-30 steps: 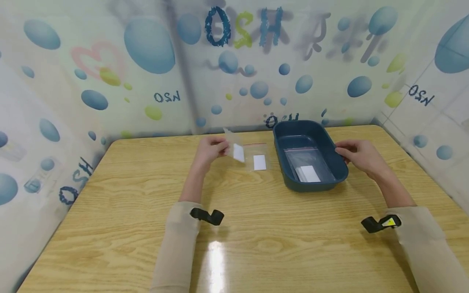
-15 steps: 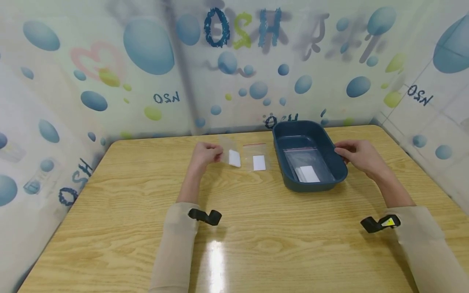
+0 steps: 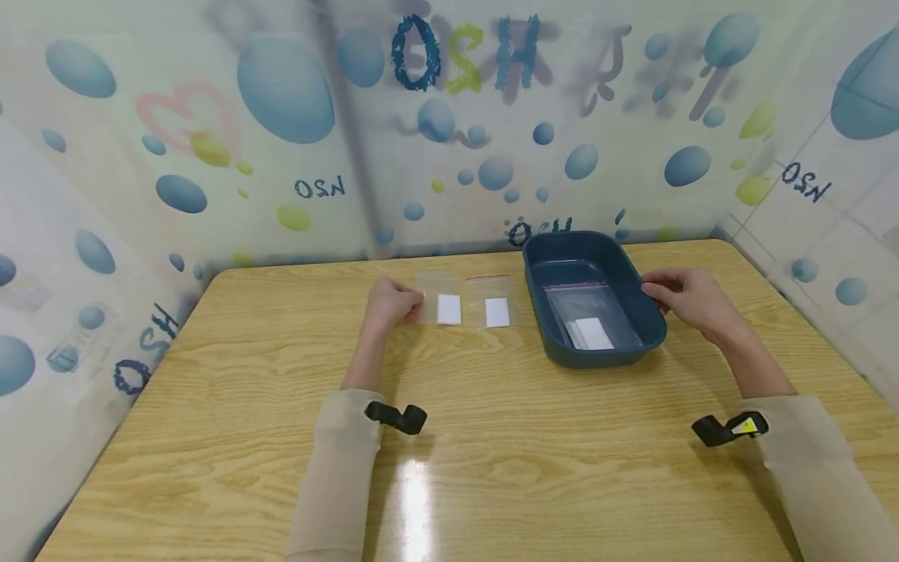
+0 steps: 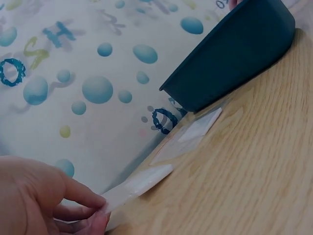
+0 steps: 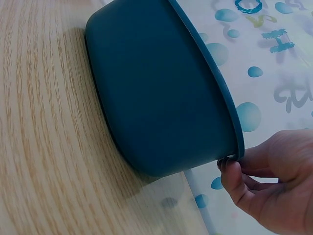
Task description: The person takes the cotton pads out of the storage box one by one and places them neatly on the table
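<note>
My left hand (image 3: 393,302) pinches the left edge of a small clear zip bag (image 3: 427,284) with a white card (image 3: 449,310) inside. In the left wrist view this bag (image 4: 139,184) slants low over the table, its far end close to the wood. Just right of it lies a second zip bag (image 3: 492,289), red along its top seam, with another white card (image 3: 497,312). My right hand (image 3: 691,300) grips the right rim of a dark blue plastic basin (image 3: 597,359), thumb and fingers on either side of the rim in the right wrist view.
Inside the basin are several more zip bags (image 3: 590,300) with white cards (image 3: 594,333). The wooden table (image 3: 506,453) ends at the back against a wall covering (image 3: 449,187) printed with blue bubbles. The basin stands near that back edge.
My left hand has moved left and down with its zip bag, which has gone from tilted up to nearly flat beside the second bag. The right hand and basin stay in place.
</note>
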`<state>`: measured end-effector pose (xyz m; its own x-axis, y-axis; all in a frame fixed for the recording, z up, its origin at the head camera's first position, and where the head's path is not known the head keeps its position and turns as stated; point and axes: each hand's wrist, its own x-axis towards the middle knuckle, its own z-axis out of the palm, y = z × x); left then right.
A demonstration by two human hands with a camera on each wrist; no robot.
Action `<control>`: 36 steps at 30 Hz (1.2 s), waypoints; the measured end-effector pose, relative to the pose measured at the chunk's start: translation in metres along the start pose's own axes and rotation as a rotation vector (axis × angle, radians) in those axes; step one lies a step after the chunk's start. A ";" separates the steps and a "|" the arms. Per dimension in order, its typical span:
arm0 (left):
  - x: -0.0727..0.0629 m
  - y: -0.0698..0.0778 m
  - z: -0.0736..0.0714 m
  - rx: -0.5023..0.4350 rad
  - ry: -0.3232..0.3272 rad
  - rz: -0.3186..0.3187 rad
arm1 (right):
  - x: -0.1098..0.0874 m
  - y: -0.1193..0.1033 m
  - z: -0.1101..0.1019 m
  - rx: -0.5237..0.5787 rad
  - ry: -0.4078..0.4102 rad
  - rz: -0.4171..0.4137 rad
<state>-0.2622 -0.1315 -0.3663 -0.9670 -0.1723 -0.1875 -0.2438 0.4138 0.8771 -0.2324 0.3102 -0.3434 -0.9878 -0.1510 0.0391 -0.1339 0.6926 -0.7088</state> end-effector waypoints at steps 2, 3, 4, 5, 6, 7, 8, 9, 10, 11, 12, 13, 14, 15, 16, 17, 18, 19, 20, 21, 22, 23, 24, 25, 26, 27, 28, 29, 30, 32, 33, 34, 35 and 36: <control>-0.001 0.000 0.000 0.028 0.004 0.002 | 0.000 0.000 0.000 0.001 0.002 -0.002; -0.001 -0.001 0.000 0.033 0.004 0.002 | 0.000 0.000 0.000 0.001 0.003 -0.003; -0.001 -0.001 0.001 0.037 0.003 0.004 | 0.000 0.000 0.000 0.000 0.004 -0.004; -0.001 -0.001 0.001 0.039 0.004 0.007 | 0.000 0.000 0.000 -0.001 0.004 -0.005; -0.001 -0.002 0.001 0.034 0.003 0.010 | 0.000 -0.001 0.000 -0.003 0.005 -0.006; -0.001 -0.002 0.002 0.031 0.002 0.011 | 0.000 -0.001 0.000 -0.005 0.006 -0.006; -0.001 -0.002 0.002 0.026 0.000 0.010 | 0.000 -0.001 0.000 -0.007 0.005 -0.006; 0.000 -0.002 0.003 0.021 -0.003 0.009 | 0.000 -0.001 0.000 -0.009 0.006 -0.007; 0.000 -0.002 0.003 0.019 -0.005 0.010 | 0.000 -0.001 0.000 -0.010 0.006 -0.007; 0.000 -0.002 0.004 0.018 -0.007 0.007 | 0.000 -0.001 0.000 -0.010 0.006 -0.007; 0.000 -0.002 0.005 0.016 -0.010 0.006 | -0.001 -0.001 0.000 -0.011 0.006 -0.008; -0.001 -0.001 0.005 0.015 -0.011 0.003 | -0.001 -0.001 0.000 -0.011 0.006 -0.007; -0.001 -0.001 0.006 0.015 -0.012 0.003 | -0.001 -0.001 0.000 -0.011 0.007 -0.007; -0.001 -0.001 0.006 0.016 -0.011 0.005 | -0.001 -0.001 0.000 -0.012 0.008 -0.007; -0.001 -0.001 0.007 0.019 -0.010 0.006 | -0.001 -0.001 0.000 -0.013 0.010 -0.008; -0.002 -0.001 0.007 0.021 -0.010 0.008 | -0.001 -0.001 0.000 -0.013 0.012 -0.009; -0.002 0.000 0.007 0.022 -0.011 0.009 | -0.002 -0.001 0.000 -0.015 0.014 -0.009; -0.002 0.000 0.007 0.025 -0.011 0.007 | -0.002 -0.001 0.000 -0.016 0.016 -0.010; -0.002 0.001 0.007 0.032 -0.011 0.006 | -0.002 -0.001 0.000 -0.017 0.018 -0.011; -0.003 0.001 0.007 0.039 -0.012 0.002 | -0.002 -0.001 0.000 -0.019 0.019 -0.010; -0.003 0.002 0.007 0.048 -0.015 -0.005 | -0.002 -0.001 0.000 -0.017 0.019 -0.009; -0.004 0.003 0.007 0.057 -0.022 -0.009 | -0.003 -0.002 0.000 -0.015 0.018 -0.007; -0.005 0.004 0.006 0.066 -0.028 -0.015 | -0.003 -0.002 0.000 -0.015 0.018 -0.004; -0.006 0.005 0.005 0.076 -0.037 -0.023 | -0.003 -0.002 0.000 -0.013 0.017 -0.003; -0.006 0.006 0.004 0.085 -0.048 -0.027 | -0.003 -0.002 0.000 -0.012 0.016 -0.001; -0.006 0.007 0.003 0.094 -0.059 -0.032 | -0.003 -0.003 0.000 -0.009 0.014 0.001; -0.007 0.008 0.002 0.098 -0.071 -0.036 | -0.003 -0.003 0.000 -0.009 0.014 0.001; -0.007 0.009 0.001 0.100 -0.081 -0.039 | -0.003 -0.003 0.000 -0.011 0.015 0.001; -0.007 0.010 0.000 0.102 -0.090 -0.043 | -0.003 -0.003 0.000 -0.012 0.015 0.000; -0.007 0.010 -0.002 0.103 -0.104 -0.045 | -0.003 -0.003 0.000 -0.015 0.016 0.000; -0.007 0.011 -0.004 0.099 -0.110 -0.047 | -0.003 -0.003 0.000 -0.017 0.016 0.000; -0.007 0.011 -0.005 0.092 -0.115 -0.046 | -0.003 -0.003 0.000 -0.019 0.016 0.000; -0.007 0.011 -0.006 0.085 -0.118 -0.046 | -0.003 -0.004 0.000 -0.020 0.016 0.001; -0.007 0.011 -0.007 0.077 -0.122 -0.047 | -0.003 -0.004 0.000 -0.020 0.016 0.001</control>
<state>-0.2573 -0.1323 -0.3519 -0.9551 -0.0850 -0.2837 -0.2891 0.4759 0.8306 -0.2288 0.3084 -0.3408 -0.9890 -0.1394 0.0501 -0.1347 0.7064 -0.6948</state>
